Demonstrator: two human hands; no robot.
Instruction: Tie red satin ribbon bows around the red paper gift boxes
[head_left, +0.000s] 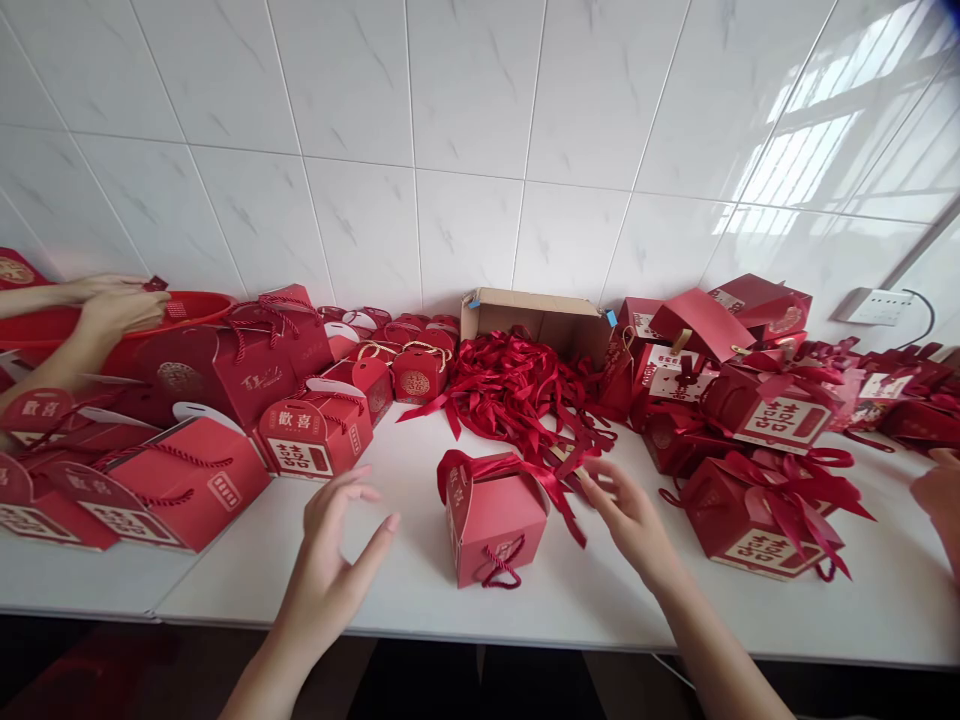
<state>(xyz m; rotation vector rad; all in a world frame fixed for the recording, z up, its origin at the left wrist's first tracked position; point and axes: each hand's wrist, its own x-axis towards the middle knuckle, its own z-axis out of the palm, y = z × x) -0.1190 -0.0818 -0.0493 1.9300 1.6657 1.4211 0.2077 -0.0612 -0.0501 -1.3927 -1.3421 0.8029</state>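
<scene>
In front of me a small red gift box (501, 525) stands on the white table, with a twisted cord handle (502, 570) hanging down its near side. A red satin ribbon (551, 480) lies over its top, one tail trailing to the right. My left hand (341, 550) hovers to the left of the box, thumb and fingers apart, nothing in it. On the other side my right hand (626, 515) is held close to the ribbon's tail. Its fingers look loosely spread and I see nothing gripped in them. Behind the box lies a heap of loose red ribbons (517, 385).
A cardboard box (536, 310) lies behind the heap. Red boxes (311, 435) crowd the left; ribboned boxes (776, 420) are stacked right. Another person's hands (120, 305) are over a red basin (199, 305). A further person's hand (937, 500) shows at the right edge.
</scene>
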